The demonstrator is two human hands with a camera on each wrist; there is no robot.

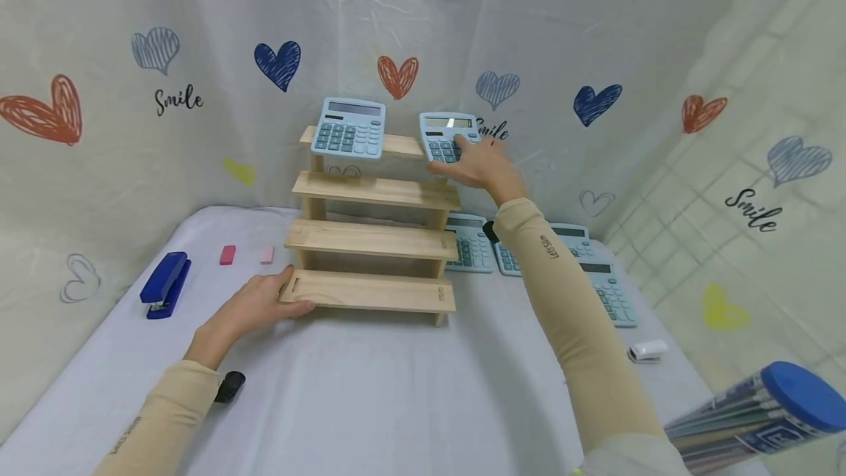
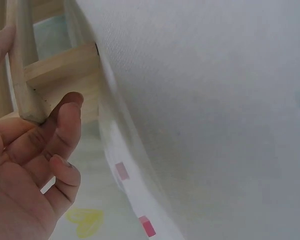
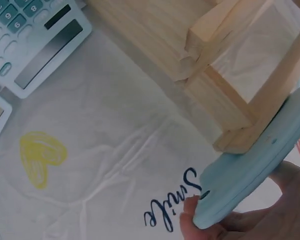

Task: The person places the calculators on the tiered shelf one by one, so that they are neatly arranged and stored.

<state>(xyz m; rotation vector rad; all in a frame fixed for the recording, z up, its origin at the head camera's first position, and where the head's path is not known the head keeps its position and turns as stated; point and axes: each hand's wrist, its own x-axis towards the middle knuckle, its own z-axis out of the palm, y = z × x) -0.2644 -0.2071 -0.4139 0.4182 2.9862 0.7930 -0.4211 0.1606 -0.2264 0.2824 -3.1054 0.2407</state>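
A four-step wooden display rack (image 1: 370, 239) stands against the curtain in the head view. My left hand (image 1: 259, 303) grips the left end of its lowest step, thumb along the front; in the left wrist view, fingers bend around the wooden corner (image 2: 35, 107). At the top step's right end, my right hand (image 1: 484, 166) holds a light blue calculator (image 1: 435, 139), thumb at its lower edge and a finger over the keys. The right wrist view shows its back (image 3: 255, 170) against the rack's wood. Another blue calculator (image 1: 349, 128) leans on the top step's left side.
More blue calculators (image 1: 471, 244) lie right of the rack, partly behind my right arm. A blue stapler (image 1: 165, 283) and two pink erasers (image 1: 228, 255) sit at left. At right are a small white object (image 1: 648, 350) and a blue-lidded pencil tub (image 1: 760, 413).
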